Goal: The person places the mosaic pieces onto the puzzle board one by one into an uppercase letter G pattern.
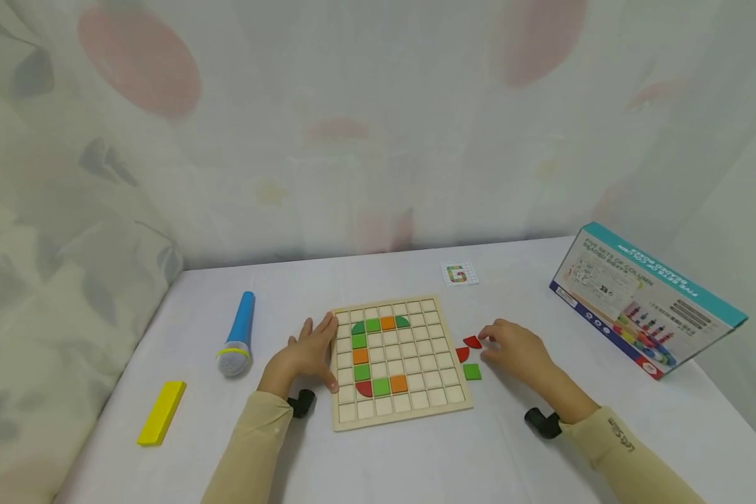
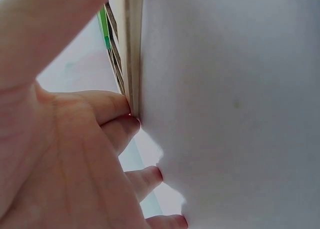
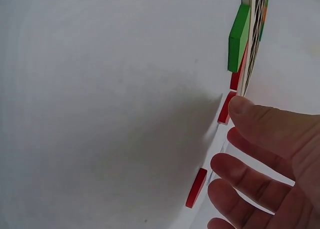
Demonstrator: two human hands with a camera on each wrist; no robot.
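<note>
My left hand point(image 1: 302, 357) lies with fingers spread along the left edge of a square wooden grid board point(image 1: 403, 416). Its fingertips and thumb meet that edge. Green, orange and red tiles sit in the grid as an open bracket shape, with a red quarter-round tile point(image 1: 364, 388) at its lower left corner. Right of the board, my right hand point(image 1: 518, 351) hovers low with loosely bent fingers, gripping nothing visible. Near its fingertips are two red quarter-round tiles point(image 1: 472, 342) and a green square tile point(image 1: 472, 372). The right wrist view shows another red tile point(image 3: 196, 188) beyond the fingers.
A small pattern card point(image 1: 459, 274) lies behind the board. At the right stands a printed cardboard box point(image 1: 645, 301). On the left are a blue toy microphone point(image 1: 239, 336) and a yellow block point(image 1: 162, 413). A patterned curtain point(image 1: 378, 140) hangs behind the white table.
</note>
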